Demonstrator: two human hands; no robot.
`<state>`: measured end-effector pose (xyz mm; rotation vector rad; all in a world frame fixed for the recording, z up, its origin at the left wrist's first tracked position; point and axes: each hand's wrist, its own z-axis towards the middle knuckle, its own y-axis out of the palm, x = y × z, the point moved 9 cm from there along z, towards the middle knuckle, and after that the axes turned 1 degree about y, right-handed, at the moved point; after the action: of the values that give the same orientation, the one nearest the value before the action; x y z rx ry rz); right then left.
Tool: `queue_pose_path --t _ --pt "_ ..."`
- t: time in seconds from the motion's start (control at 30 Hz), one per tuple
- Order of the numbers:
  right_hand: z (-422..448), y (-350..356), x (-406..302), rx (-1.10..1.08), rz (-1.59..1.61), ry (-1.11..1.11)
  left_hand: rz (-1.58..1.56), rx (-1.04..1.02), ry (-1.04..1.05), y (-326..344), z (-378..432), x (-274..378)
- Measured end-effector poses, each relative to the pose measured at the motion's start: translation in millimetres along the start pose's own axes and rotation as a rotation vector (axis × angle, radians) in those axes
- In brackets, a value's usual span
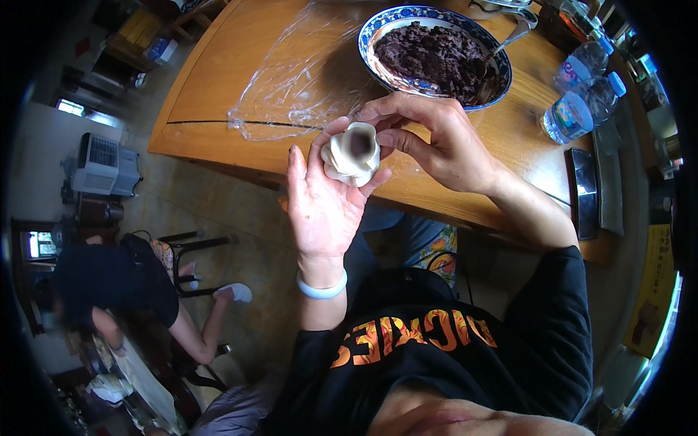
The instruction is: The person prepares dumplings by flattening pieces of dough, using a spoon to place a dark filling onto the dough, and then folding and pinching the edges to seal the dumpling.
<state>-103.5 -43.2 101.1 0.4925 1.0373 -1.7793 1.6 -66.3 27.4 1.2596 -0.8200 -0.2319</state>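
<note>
A white dough wrapper [333,162] with a wavy, pleated edge forms a small open cup around dark filling [360,142]. It rests on the upturned palm and fingers of my left hand [326,210], whose thumb and fingers curve about its sides. My right hand [455,143] reaches in from the right, its thumb and index finger at the cup's rim. Just beyond both hands stands a blue-and-white patterned bowl [366,61] of dark, crumbly paste [431,57]. A metal spoon [515,37] leans in the paste, its handle over the bowl's right rim.
Crumpled clear plastic film [272,92] spreads over the wooden table [204,103] left of the bowl. Two water bottles [569,117] [583,64] and a dark, glossy flat object [584,193] lie to the right. At lower left, another person [117,283] bends near a black-framed chair [188,264].
</note>
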Motion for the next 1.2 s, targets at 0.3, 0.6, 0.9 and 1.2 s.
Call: queue_pose_path --t 0.3,0.6,0.9,1.2 --pt "-2.3 -3.7 -0.1 0.083 0.007 0.071 0.023 -0.039 0.062 -2.6 -0.8 5.9" --pt "-1.5 -0.7 7.1 -0.03 0.061 0.191 0.227 0.027 0.117 -0.7 -1.6 6.7" --pt "3.7 -0.5 -3.0 -0.196 0.007 -0.017 0.356 -0.05 -0.073 0.3 -2.1 -4.0" --pt "3.0 -0.8 -11.1 -0.23 -0.079 -0.027 0.445 -0.013 -0.087 1.7 -3.5 -4.9"
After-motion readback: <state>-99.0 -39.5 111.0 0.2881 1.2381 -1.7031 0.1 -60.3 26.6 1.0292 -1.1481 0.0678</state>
